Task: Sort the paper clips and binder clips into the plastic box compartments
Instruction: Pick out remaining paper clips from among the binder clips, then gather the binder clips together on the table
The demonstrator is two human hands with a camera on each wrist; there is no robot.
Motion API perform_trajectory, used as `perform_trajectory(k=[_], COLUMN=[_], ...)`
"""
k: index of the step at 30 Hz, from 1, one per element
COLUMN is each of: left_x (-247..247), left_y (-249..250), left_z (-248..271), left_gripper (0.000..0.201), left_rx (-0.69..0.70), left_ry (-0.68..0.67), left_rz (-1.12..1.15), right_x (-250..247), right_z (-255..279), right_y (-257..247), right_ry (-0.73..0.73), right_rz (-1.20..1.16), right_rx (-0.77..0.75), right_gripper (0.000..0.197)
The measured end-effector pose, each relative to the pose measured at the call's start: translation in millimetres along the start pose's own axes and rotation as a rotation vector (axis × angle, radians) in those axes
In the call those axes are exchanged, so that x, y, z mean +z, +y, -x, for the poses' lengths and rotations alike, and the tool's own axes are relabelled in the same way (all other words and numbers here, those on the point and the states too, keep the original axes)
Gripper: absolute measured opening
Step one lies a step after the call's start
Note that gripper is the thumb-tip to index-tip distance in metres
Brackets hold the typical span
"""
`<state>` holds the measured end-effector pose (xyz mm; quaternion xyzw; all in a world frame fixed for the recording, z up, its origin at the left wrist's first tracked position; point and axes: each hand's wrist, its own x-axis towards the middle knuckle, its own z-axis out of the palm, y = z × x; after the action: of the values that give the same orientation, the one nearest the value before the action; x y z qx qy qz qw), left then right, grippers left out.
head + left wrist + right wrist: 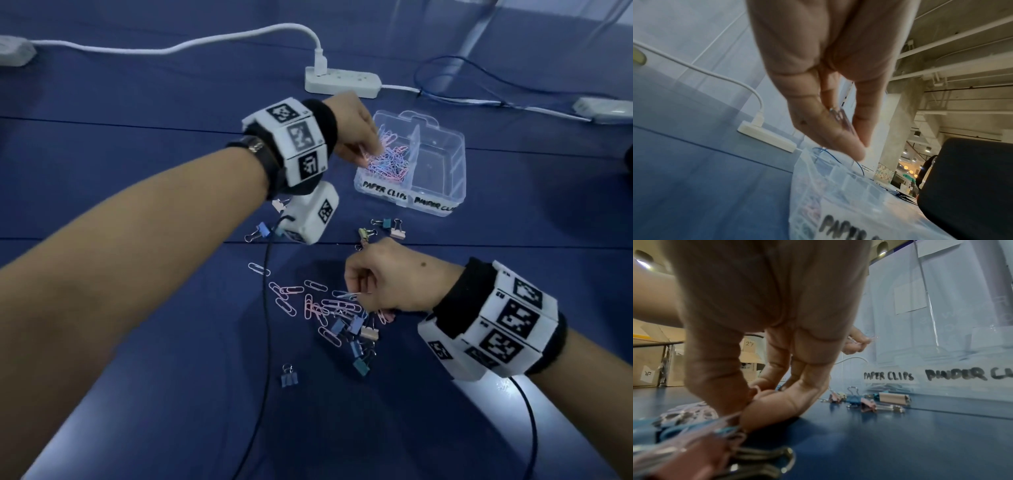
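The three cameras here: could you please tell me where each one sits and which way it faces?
Head: worn high, looks forward and down at the plastic box, loose clips, both forearms and hands.
Left wrist: looks along the left hand, which pinches paper clips above the box.
Right wrist: sits low by the table, looks past the right hand toward the box labels.
All three show the box.

both forearms are bare. each wrist wears a black cuff [322, 120] under a white faceted band [291, 144] printed with black square markers. a white camera block [313, 212] under the left wrist trails a thin black cable [265, 342].
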<state>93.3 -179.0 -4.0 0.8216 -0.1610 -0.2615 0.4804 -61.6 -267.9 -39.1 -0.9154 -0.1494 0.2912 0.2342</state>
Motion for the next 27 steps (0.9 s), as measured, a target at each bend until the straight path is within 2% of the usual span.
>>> perform_trajectory(k=[5, 11, 14, 19, 22, 25, 27], left_x=[21, 21, 15, 12, 17, 29, 33], left_y=[5, -3, -9, -14, -12, -6, -7], left_z=[-21, -23, -18, -2, -6, -12, -17], left_gripper=[0.011, 0.023, 0.025, 0.024, 0.022, 0.007, 0.020], left_rx=[-0.009, 0.041, 0.103, 0.170, 0.200, 0.183, 0.157], left_ry=[0.132, 0.021, 0.090, 0.091, 0.176, 0.264, 0.280], left_rz=[0.052, 0.024, 0.012, 0.047, 0.092, 0.108, 0.020], right_x=[3, 5, 3, -12, -12, -10, -10], right_z=[-2, -4, -5, -3, -5, -6, -5], right_y=[4, 9, 10, 18, 20, 20, 23], right_ry=[0.012, 0.061, 0.082, 0.148, 0.132, 0.111, 0.103], right_rz=[0.005, 0.013, 0.003, -0.187, -0.282, -0.353, -0.408], right_rx=[-0.043, -0.058, -0.041, 0.043, 0.046, 0.041, 0.045], right_gripper=[0.017, 0.012, 0.015, 0.017, 0.020, 0.020, 0.019])
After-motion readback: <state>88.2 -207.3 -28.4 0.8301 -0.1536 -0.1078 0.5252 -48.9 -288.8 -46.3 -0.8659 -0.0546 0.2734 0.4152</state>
